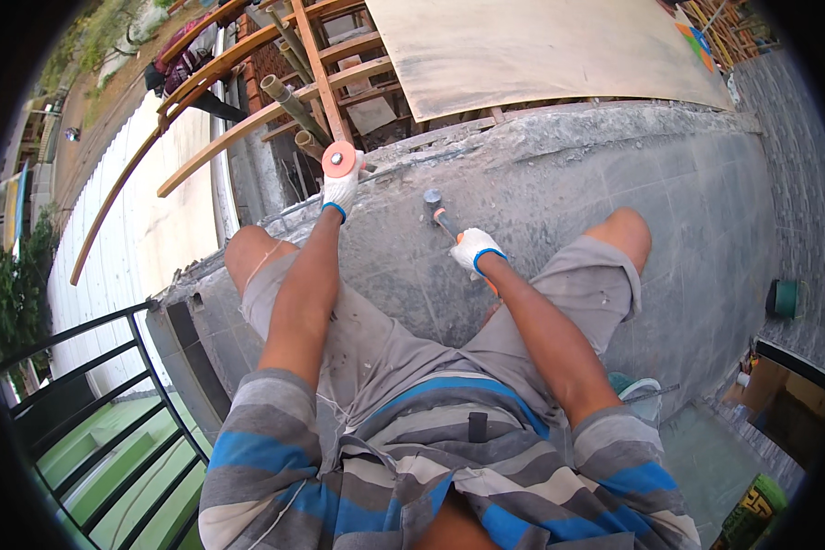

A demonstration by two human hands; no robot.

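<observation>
- White-gloved, our left hand (342, 188) is curled around a guarded chisel (337, 159), at the concrete slab's (559, 183) far left edge.
- Our right hand (476, 247) is wrapped around a hammer (445, 221), nearer, farther right.

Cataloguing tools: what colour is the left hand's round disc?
The disc is salmon pink, best in head view.

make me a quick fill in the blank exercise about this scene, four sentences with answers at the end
1. The person's left hand wears a white ____ with a blue cuff.
2. The right hand grips the handle of a ____ with a metal head.
3. The round orange-pink disc is at the person's ____ hand.
4. The railing at the lower left of the view is ____ in colour.

Missing words: glove; hammer; left; black.
</observation>
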